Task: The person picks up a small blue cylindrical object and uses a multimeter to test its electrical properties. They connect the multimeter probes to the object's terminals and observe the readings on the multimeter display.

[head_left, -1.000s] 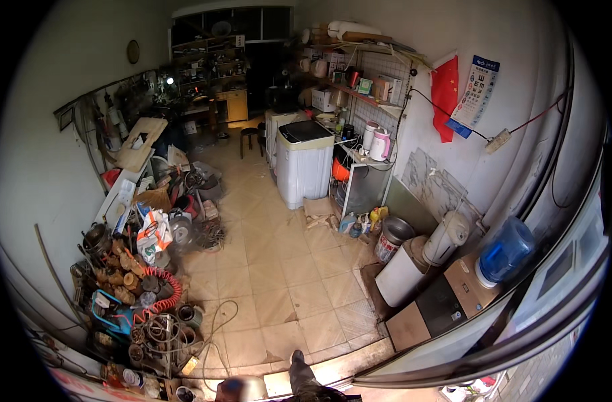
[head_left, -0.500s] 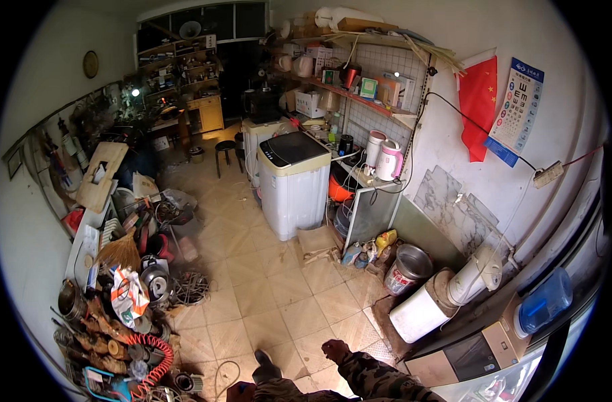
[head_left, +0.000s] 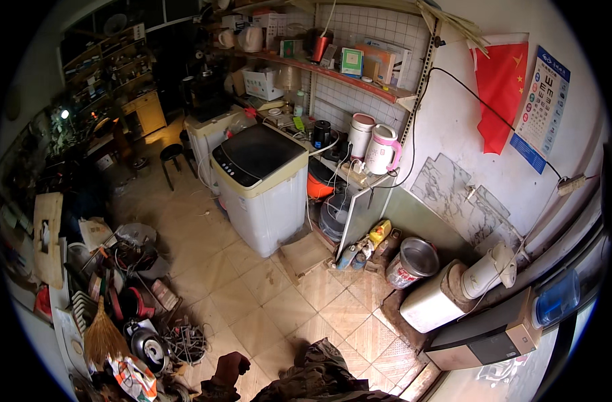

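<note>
My left hand (head_left: 232, 368) hangs low at the bottom of the view, above the tiled floor. Its fingers are curled in and I see nothing in them. The dark sleeve (head_left: 215, 391) runs down out of the frame below it. My right hand is out of view. A camouflage trouser leg (head_left: 323, 365) of mine reaches forward over the tiles, right of the left hand. Closest to my left hand lie a heap of metal odds and ends (head_left: 185, 343) and a lidded metal pot (head_left: 149, 348), both apart from it.
A top-loading washing machine (head_left: 269, 211) stands ahead, with flattened cardboard (head_left: 309, 253) at its foot. Along the right wall are a metal basin (head_left: 418, 256), a white bin (head_left: 432, 301) and a water dispenser (head_left: 483, 345). A straw broom (head_left: 104, 338) and clutter line the left side.
My view has turned right and moved nearer the washing machine. The left hand has come further into view, while the right hand and forearm have dropped out. One leg has swung forward.
</note>
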{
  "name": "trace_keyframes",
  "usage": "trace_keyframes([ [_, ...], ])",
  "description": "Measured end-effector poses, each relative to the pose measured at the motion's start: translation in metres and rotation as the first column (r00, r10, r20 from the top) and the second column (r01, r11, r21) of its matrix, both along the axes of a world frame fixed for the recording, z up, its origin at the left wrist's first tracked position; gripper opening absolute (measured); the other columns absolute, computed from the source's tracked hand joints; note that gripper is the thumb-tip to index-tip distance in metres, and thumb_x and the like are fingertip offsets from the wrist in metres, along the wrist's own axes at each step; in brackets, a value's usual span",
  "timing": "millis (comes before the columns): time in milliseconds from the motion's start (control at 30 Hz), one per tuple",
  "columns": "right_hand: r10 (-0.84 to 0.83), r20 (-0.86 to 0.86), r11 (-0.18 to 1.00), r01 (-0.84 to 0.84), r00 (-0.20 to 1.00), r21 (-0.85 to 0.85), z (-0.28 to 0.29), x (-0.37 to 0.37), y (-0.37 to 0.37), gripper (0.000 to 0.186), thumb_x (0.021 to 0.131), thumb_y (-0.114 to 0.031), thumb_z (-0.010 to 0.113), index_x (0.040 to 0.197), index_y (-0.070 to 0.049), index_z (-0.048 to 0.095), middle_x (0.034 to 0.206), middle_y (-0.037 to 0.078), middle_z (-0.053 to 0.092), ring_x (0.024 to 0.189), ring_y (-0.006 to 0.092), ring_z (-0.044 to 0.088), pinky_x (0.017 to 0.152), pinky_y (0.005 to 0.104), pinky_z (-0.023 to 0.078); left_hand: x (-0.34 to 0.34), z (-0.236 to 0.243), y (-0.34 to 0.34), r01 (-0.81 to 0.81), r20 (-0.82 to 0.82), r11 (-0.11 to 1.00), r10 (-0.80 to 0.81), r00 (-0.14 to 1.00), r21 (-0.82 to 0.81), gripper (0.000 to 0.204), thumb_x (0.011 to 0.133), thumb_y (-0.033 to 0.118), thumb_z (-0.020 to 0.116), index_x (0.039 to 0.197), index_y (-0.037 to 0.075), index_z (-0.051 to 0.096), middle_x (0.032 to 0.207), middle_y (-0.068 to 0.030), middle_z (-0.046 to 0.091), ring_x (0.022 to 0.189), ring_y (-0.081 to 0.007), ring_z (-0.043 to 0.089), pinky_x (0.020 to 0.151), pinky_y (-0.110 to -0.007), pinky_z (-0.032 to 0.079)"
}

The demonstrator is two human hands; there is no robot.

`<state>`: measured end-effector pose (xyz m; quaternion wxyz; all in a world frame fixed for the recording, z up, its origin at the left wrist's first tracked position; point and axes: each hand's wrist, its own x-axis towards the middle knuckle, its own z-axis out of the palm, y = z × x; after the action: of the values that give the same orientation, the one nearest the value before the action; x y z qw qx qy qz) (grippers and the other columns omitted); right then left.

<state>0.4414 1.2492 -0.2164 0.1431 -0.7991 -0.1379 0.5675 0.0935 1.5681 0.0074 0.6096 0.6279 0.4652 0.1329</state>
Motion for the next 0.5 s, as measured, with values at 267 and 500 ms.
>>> trace_keyframes([
  [267, -0.096, -0.075, 0.995, 0.097, 0.993, 0.004, -0.047, 0.040, 0.184, 0.031, 0.087, -0.034, 0.057, 0.075, -0.008, 0.070, 0.069, 0.011, 0.068, 0.066, 0.0239, 0.069, 0.063, 0.0383, 0.056, 0.110, -0.081, 0.164, 0.187, 0.061, 0.978, -0.182, 0.981, -0.096, 0.028, 0.096, 0.020, 0.046, 0.094, 0.002, 0.068, 0.082, -0.0113, 0.070, 0.072, -0.0192, 0.066, 0.067, -0.033, 0.053],
  [500, -0.101, 0.049, 0.961, 0.085, 0.994, 0.264, -0.041, 0.153, 0.382, 0.031, 0.087, -0.033, 0.056, 0.076, -0.008, 0.071, 0.069, 0.011, 0.069, 0.063, 0.0221, 0.070, 0.062, 0.0369, 0.056, 0.181, -0.035, 0.318, 0.213, -0.106, 0.977, -0.215, 0.971, -0.026, 0.026, 0.089, 0.028, 0.067, 0.092, 0.002, 0.068, 0.077, -0.0070, 0.066, 0.070, -0.0174, 0.062, 0.064, -0.033, 0.051],
])
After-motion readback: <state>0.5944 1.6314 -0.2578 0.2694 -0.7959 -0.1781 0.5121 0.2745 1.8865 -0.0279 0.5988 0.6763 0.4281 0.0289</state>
